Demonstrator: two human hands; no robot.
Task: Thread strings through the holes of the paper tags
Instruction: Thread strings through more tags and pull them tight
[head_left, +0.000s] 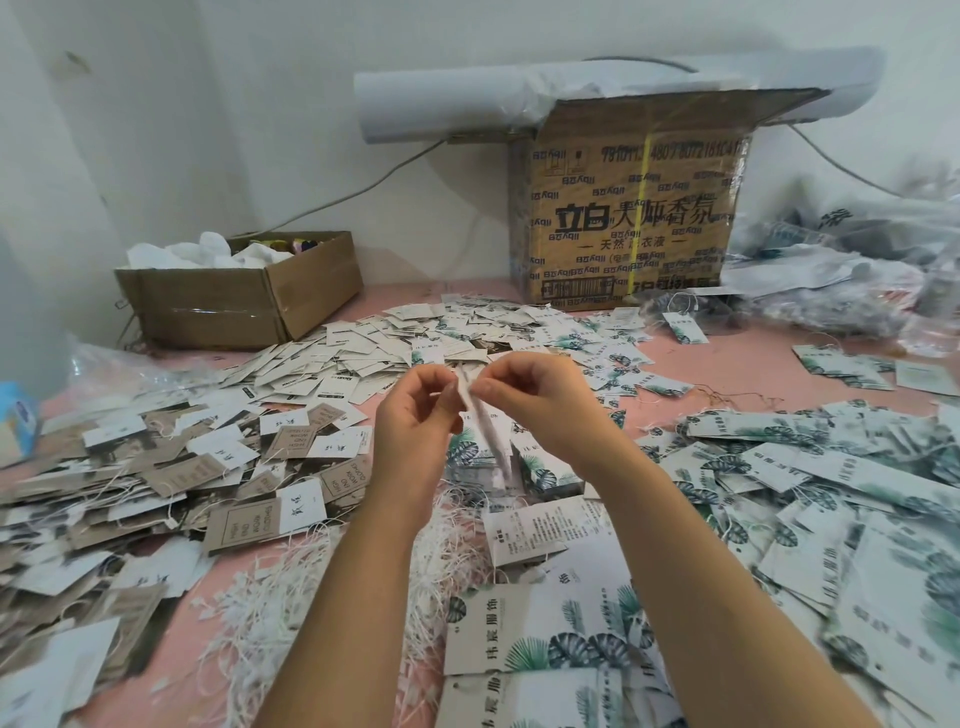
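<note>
Head view: my left hand and right hand pinch the top of one paper tag, held edge-on between them, long axis slanting down toward me; any string is too fine to see.

A tall printed cardboard box stands at the back of the pink counter, against the white wall, with a white paper roll across its top. At the left, a low open carton holds crumpled white material. Clear plastic bags lie at the right.
</note>
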